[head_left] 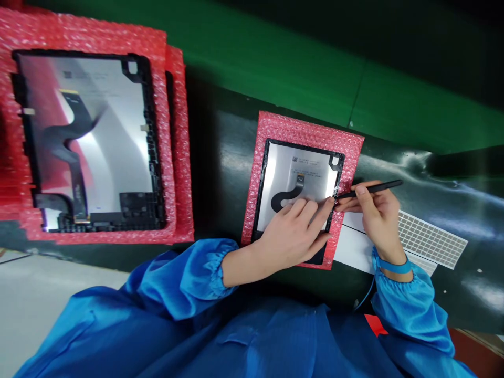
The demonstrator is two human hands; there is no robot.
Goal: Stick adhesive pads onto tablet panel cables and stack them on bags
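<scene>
Right hand (376, 210) pinching black tweezers (370, 188), long axis near horizontal, tip pointing left at tablet panel's (291, 181) right edge; left hand (295, 231) open, flat on panel.

Dark glossy worktop (452, 173) caught pale glare at right. Green surface (295, 68) ran behind it, upper part in shadow. Grey floor (47, 289) showed lower left.

A silver-backed tablet panel in a black frame (303, 173) lies flat on a red bubble-wrap sheet (275, 131) near the middle of the table, a black flex cable curving across it — a slim black tweezer-like tool (374, 187) is tilted over its right edge, tip at the frame.
</scene>
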